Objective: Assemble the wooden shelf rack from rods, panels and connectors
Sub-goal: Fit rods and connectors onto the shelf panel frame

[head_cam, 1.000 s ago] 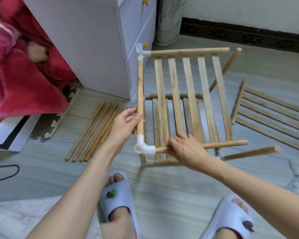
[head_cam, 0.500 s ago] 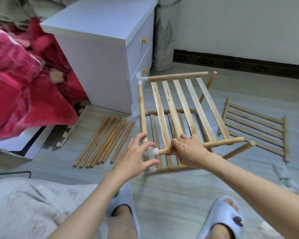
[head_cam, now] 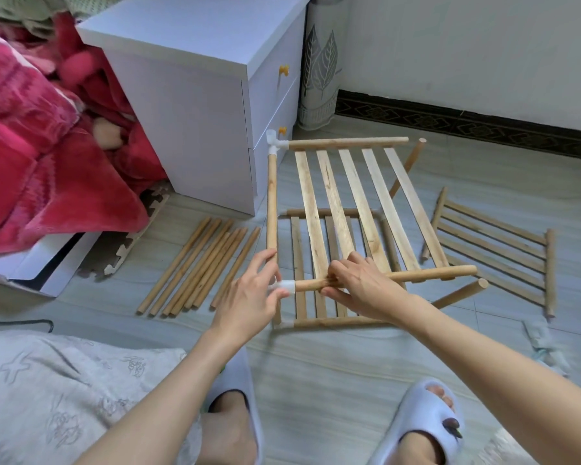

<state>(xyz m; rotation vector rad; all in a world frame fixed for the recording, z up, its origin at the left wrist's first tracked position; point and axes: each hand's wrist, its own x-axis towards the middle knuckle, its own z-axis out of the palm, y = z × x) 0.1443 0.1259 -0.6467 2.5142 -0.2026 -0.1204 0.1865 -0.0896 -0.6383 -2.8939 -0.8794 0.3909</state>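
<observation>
A slatted wooden panel (head_cam: 359, 203) is held tilted above the floor, framed by a left side rod (head_cam: 271, 203) and white corner connectors, one at the far corner (head_cam: 273, 142) and one at the near corner (head_cam: 287, 286). My right hand (head_cam: 359, 286) grips the panel's near rod (head_cam: 426, 274) close to that near connector. My left hand (head_cam: 254, 293) hovers at the near connector with spread fingers, holding nothing I can see. A second panel (head_cam: 332, 317) lies flat underneath.
Several loose rods (head_cam: 198, 266) lie on the floor to the left. Another slatted panel (head_cam: 493, 256) lies at the right. A white drawer cabinet (head_cam: 195, 105) stands behind, a red blanket (head_cam: 31, 139) at the left. My slippered feet (head_cam: 426, 421) are below.
My left hand let go of the side rod and moved down to the near corner connector. My right hand kept its grip. The view tilted up and back.
</observation>
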